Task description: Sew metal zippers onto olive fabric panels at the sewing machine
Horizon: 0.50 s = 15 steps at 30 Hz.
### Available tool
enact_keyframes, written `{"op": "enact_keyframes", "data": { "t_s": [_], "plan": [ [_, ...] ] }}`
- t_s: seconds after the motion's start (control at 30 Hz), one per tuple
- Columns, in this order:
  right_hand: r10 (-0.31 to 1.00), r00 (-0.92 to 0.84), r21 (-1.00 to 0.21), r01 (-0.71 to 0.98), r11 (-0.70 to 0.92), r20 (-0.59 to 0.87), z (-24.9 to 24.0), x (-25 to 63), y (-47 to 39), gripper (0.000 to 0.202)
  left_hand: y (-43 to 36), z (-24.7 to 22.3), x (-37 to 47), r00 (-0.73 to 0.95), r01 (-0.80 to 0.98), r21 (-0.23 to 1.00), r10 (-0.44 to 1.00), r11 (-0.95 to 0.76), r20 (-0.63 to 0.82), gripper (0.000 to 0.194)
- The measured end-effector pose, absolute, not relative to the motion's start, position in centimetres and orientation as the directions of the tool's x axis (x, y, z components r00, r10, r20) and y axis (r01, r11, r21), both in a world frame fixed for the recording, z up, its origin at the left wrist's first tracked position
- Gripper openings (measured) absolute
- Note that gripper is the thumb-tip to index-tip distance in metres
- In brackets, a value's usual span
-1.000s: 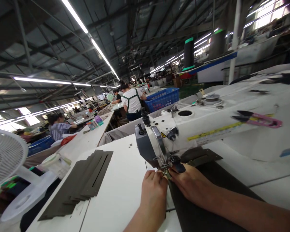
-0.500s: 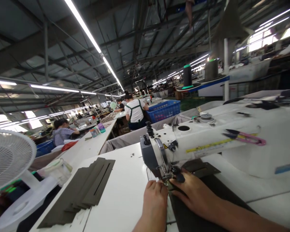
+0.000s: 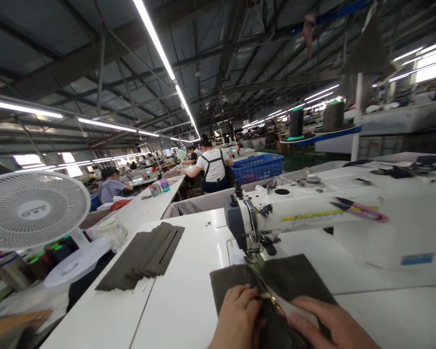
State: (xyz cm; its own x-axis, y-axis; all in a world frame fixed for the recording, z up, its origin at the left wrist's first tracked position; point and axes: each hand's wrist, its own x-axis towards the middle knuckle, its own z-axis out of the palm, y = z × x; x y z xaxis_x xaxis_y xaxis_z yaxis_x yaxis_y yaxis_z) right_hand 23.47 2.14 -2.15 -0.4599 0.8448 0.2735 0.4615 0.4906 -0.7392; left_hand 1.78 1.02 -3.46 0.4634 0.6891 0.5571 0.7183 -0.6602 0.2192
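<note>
A dark olive fabric piece (image 3: 301, 274) lies on the sewing machine bed, in front of the needle area. Down its middle runs a strip with a gold-coloured metal part (image 3: 272, 299), which looks like a zipper pull. My left hand (image 3: 240, 312) is on the fabric left of that strip, its fingers curled and closed on it. My right hand (image 3: 327, 322) grips the fabric on the right side, at a folded-up pale edge. Both hands are nearer to me than the presser foot of the white sewing machine (image 3: 305, 213). The undersides of the fingers are partly hidden.
Overlapping olive fabric pieces (image 3: 141, 254) lie on the table at the left. Behind them stand a white fan (image 3: 36, 211) and a translucent container (image 3: 112, 232). Pink-handled thread snips (image 3: 363, 211) rest on the machine arm. Beyond are a blue crate (image 3: 257, 167) and people at other tables.
Both hands have drawn back from the needle towards me. The fabric has come out from under the machine arm and now lies spread before the needle. The view has shifted left.
</note>
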Motion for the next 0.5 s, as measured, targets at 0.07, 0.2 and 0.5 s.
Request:
{"op": "enact_keyframes", "data": {
  "t_s": [0.07, 0.2, 0.5],
  "plan": [
    [0.901, -0.417, -0.903, 0.330, 0.274, 0.121, 0.8, 22.5, 2.6, 0.041, 0.9, -1.9, 2.3, 0.425, 0.761, 0.295, 0.787, -0.578, 0.447, 0.009],
    [0.925, -0.367, -0.989, 0.141, -0.047, -0.096, 2.3, 22.9, 4.0, 0.051, 1.1, 0.7, 2.9, 0.334, 0.767, 0.361, 0.811, -0.531, 0.481, 0.017],
    [0.876, -0.471, -0.899, 0.334, 0.284, 0.102, 2.0, 23.5, 3.6, 0.040, 4.0, -0.2, 3.4, 0.514, 0.687, 0.281, 0.721, -0.671, 0.464, 0.020]
  ]
}}
